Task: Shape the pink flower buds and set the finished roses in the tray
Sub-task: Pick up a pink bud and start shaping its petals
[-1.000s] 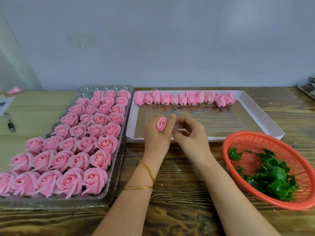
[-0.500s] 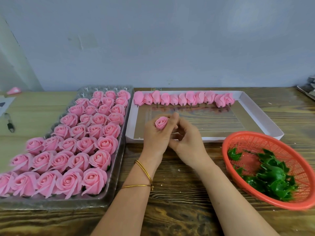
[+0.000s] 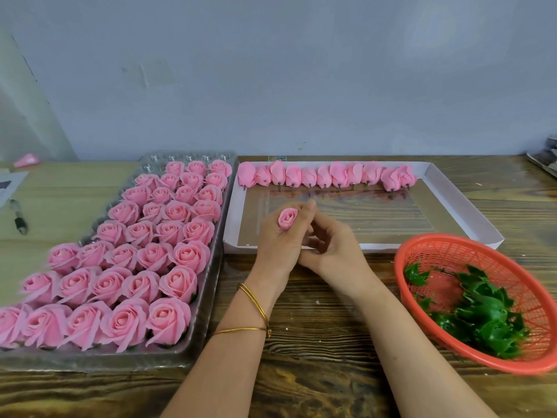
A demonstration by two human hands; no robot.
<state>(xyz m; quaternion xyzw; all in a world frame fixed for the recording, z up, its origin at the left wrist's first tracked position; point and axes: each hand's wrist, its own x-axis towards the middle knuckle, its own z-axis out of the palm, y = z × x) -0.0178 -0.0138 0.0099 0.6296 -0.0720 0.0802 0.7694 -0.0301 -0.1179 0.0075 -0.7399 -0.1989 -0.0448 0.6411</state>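
Squeeze too hard and you will likely crush the bud's [image 3: 287,218] soft petals. Pull an outer petal too far and it may tear, or the bloom may sit lopsided among the roses [image 3: 141,257] in the tray [image 3: 206,297]. A loose pinch could drop it onto the desk.

Your left hand [image 3: 278,242] holds the bud upright between thumb and curled fingers, above the box's [image 3: 464,206] near edge, just right of the tray. Your right hand [image 3: 334,251] touches the left, fingers curled below the bud. I cannot tell whether they grip its base.
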